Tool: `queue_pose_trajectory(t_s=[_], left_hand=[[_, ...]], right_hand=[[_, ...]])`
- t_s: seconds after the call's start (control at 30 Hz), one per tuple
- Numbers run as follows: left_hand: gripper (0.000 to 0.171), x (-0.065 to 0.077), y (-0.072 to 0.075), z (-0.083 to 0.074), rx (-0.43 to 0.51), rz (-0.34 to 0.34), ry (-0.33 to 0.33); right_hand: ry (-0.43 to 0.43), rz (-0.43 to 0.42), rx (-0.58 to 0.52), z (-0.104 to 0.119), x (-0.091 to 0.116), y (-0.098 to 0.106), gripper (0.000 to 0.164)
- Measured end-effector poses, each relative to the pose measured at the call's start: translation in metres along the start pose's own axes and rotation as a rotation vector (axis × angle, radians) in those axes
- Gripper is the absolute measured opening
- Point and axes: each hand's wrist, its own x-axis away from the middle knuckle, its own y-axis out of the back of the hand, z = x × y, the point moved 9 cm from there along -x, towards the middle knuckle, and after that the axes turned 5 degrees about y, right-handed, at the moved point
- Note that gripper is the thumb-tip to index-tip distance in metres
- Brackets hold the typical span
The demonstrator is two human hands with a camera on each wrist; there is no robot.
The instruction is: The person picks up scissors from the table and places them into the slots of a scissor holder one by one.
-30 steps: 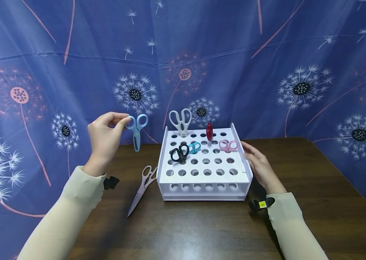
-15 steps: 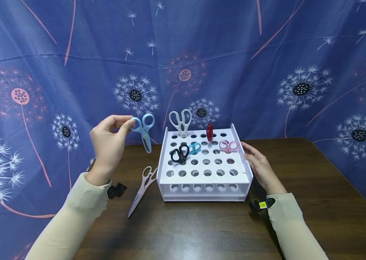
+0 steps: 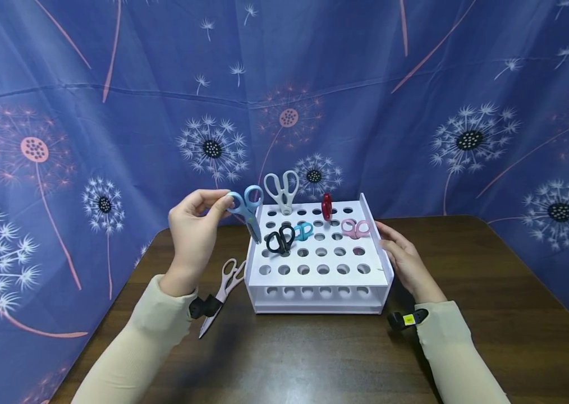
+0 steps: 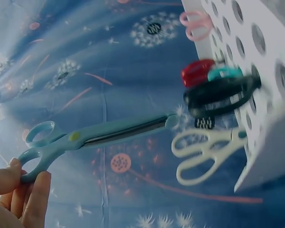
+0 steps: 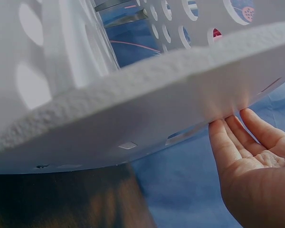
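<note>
My left hand [image 3: 194, 235] pinches one handle loop of the light blue scissors [image 3: 245, 206] between thumb and fingers. Their blades point down, beside the back left part of a white rack [image 3: 315, 278] with rows of round holes. The left wrist view shows the scissors [image 4: 76, 137] apart from the rack's top. Against the rack's right side wall rests my right hand [image 3: 408, 261], and the right wrist view shows its straight fingers [image 5: 223, 142] touching the panel. Handles up in the holes stand white scissors [image 3: 283, 193], black scissors [image 3: 280, 240], teal scissors [image 3: 303, 230] and pink scissors [image 3: 356, 228].
A red-handled item [image 3: 326, 207] also stands in the rack's back part. Left of the rack, pale pink scissors [image 3: 226, 286] lie on the brown wooden table [image 3: 294, 359], partly hidden by my left wrist camera. Behind the table hangs a blue dandelion-patterned cloth [image 3: 355, 84].
My left hand has carried the light blue scissors rightward and slightly down, up to the rack's left side; their blades now slant more. The right hand stays on the rack.
</note>
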Motion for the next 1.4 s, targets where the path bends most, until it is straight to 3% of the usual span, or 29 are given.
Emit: queue_pose_trajectory(t_s=[0.33, 0.57, 1.07, 1.4], left_hand=[[0.016, 0.012, -0.024, 0.013, 0.159, 0.01, 0.107], [0.017, 0.021, -0.04, 0.016, 0.26, 0.036, 0.137], [0.018, 0.04, -0.072, 0.032, 0.382, 0.041, 0.243], [0.019, 0.05, -0.096, 0.036, 0.463, 0.063, 0.26]], right_hand=[[-0.029, -0.004, 0.03, -0.003, 0.0, -0.002, 0.056], [-0.022, -0.007, 0.021, -0.001, -0.001, -0.001, 0.056], [-0.019, -0.008, 0.007, -0.004, -0.001, 0.0, 0.056], [-0.036, -0.012, 0.025, -0.002, 0.001, 0.001, 0.056]])
